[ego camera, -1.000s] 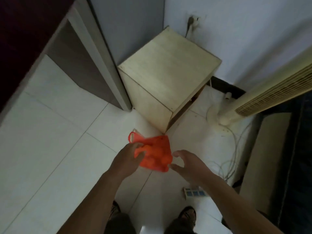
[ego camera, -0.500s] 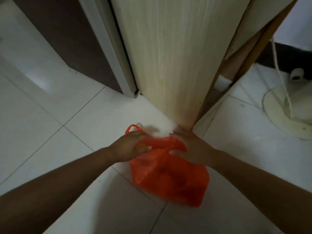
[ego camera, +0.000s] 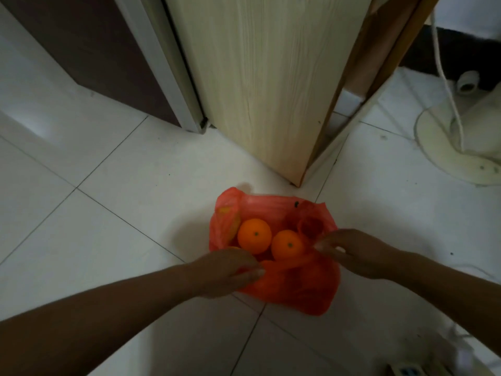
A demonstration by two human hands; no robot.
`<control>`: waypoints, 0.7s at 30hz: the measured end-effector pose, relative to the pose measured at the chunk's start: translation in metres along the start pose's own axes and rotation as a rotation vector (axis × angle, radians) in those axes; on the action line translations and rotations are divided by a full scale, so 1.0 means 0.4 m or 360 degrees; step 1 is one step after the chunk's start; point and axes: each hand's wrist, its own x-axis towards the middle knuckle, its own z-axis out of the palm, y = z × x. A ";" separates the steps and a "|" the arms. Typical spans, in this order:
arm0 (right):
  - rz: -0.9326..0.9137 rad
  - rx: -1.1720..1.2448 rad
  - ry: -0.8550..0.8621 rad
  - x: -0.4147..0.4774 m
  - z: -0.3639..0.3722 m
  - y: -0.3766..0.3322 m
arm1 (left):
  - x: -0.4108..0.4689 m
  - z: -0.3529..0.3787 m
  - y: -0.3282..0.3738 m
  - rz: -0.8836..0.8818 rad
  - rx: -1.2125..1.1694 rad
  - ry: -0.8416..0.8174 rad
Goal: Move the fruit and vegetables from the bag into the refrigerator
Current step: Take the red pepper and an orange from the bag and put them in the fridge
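Head view: the red plastic bag lies on the tiled floor just in front of the wooden cabinet's near corner. Its mouth is open. An orange and a second orange touch inside, glossy, stem-dots up. The left hand pinches the near rim with curled fingers, and the right hand pinches the rim opposite.
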 end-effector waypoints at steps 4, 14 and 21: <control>-0.0158 0.0007 0.0435 0.051 -0.044 -0.054 | 0.018 -0.050 0.004 0.0005 0.0017 0.0384; -0.0070 -0.0103 0.0294 0.160 0.036 -0.073 | 0.020 -0.068 -0.068 -0.0795 0.0239 0.0749; 0.0025 -0.0213 0.0135 0.106 0.079 -0.007 | -0.062 0.100 -0.114 -0.0739 -0.0242 0.0519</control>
